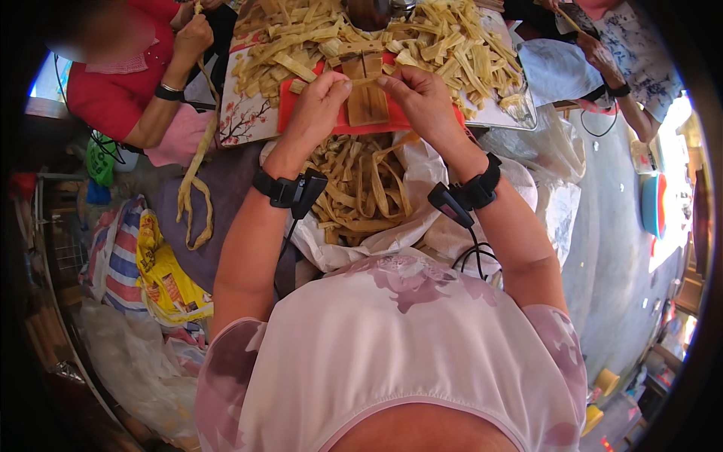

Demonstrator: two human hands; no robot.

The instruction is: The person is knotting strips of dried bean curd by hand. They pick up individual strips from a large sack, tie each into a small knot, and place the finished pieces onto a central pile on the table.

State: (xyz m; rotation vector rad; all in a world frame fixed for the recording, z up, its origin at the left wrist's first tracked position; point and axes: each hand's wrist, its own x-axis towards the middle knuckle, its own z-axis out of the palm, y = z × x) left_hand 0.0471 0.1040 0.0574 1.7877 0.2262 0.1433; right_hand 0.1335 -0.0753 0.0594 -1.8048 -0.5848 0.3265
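Note:
My left hand (317,107) and my right hand (425,104) meet near the table's front edge. Between their thumbs and fingers a short, flat, yellowish dried plant strip (364,82) is stretched level, an end in each hand. Just under it lies a small wooden block (368,112) with a dark slit down its middle. The block rests on a red mat (287,110), partly covered by my hands. Loose dried strips form a pile on the left (265,70) and another pile on the right (460,53) of the tabletop.
Below the table edge, an open white sack (421,226) holds more strips (358,198). A dark round container (368,12) stands at the back. One person (107,110) sits left with a long braided strip (197,164); another person (638,68) works at right.

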